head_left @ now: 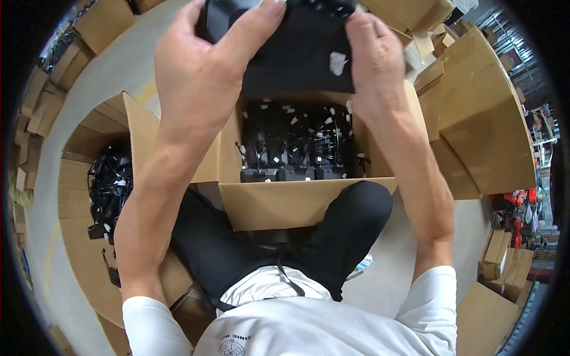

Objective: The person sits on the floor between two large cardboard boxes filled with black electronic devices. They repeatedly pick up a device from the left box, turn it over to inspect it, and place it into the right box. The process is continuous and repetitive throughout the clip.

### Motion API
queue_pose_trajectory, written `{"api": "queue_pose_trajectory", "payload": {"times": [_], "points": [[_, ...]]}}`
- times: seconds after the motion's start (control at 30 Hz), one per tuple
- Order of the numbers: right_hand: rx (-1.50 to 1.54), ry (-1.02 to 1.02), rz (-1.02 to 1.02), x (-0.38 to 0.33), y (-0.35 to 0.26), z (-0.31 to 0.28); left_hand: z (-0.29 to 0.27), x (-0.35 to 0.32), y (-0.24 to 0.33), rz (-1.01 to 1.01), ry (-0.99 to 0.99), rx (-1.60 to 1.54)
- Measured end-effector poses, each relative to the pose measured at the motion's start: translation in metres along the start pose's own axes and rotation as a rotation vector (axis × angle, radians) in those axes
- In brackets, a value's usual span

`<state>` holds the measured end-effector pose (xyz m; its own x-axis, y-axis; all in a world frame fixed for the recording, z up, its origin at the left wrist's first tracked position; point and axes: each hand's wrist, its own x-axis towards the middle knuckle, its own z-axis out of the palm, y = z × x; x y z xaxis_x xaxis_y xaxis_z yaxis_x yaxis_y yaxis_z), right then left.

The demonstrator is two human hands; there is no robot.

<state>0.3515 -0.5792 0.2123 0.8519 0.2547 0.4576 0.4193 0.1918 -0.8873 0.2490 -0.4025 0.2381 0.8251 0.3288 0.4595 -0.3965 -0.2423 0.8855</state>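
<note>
Black casing [294, 59] held in both hands, raised above the open middle carton [297, 204] and hiding its far edge. The left hand [205, 68] is clamped on the casing's left side, thumb across its face; the right hand [380, 65] grips the right side, beside a white label [338, 63]. Within the carton, black units [297, 173] line the near edge, with dark cables and white connectors behind. Left: a second carton [74, 207] containing tangled black cables [111, 187].
</note>
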Motion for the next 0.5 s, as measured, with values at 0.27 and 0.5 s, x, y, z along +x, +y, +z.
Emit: {"api": "queue_pose_trajectory", "payload": {"times": [0.27,0.5], "points": [[0.209,0.286,0.157,0.001,0.026,-0.043,0.065,0.021,-0.041,-0.021,-0.126,-0.366],[0.251,0.215,0.430,-0.088,0.143,-0.092,0.108,-0.037,-0.098,-0.267,-0.081,-0.374]]}}
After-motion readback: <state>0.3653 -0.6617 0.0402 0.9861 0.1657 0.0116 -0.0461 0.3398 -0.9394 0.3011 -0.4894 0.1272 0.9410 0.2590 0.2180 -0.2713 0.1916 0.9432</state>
